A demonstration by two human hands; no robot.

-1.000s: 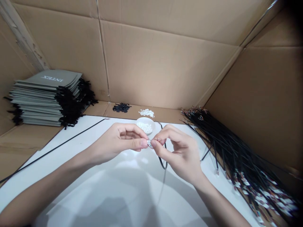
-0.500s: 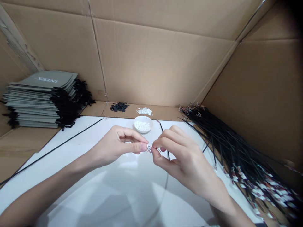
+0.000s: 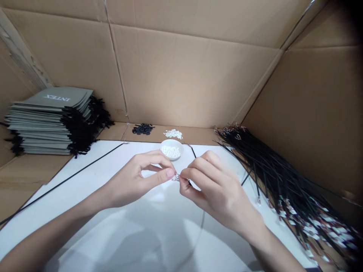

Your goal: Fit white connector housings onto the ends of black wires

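Thin stripped wires [image 3: 176,177] show between my fingertips above the white table. My left hand [image 3: 138,179] reaches in from the left, thumb and forefinger pinched at one side of these wires. From the right, my right hand [image 3: 217,185] closes thumb and forefinger on their other side; its curled fingers hide part of them. Just beyond the hands stands a small white bowl [image 3: 163,154] of little white pieces. A black cable [image 3: 193,152] with bare wire ends runs behind my right hand; whether it joins the pinched wires is hidden.
Grey INTEX-marked sheets with black straps [image 3: 39,124] are stacked at left. Another black cable [image 3: 70,175] crosses the left side. Behind the bowl lie black tubes [image 3: 142,129] and white connectors [image 3: 173,133]. A large bundle of black cables [image 3: 272,170] lies right. Cardboard walls [image 3: 181,75] enclose the table.
My right fingers have shifted slightly left, closer to my left fingertips. The left thumb has tilted upward and moved a little left. The bowl and piles are where they were.
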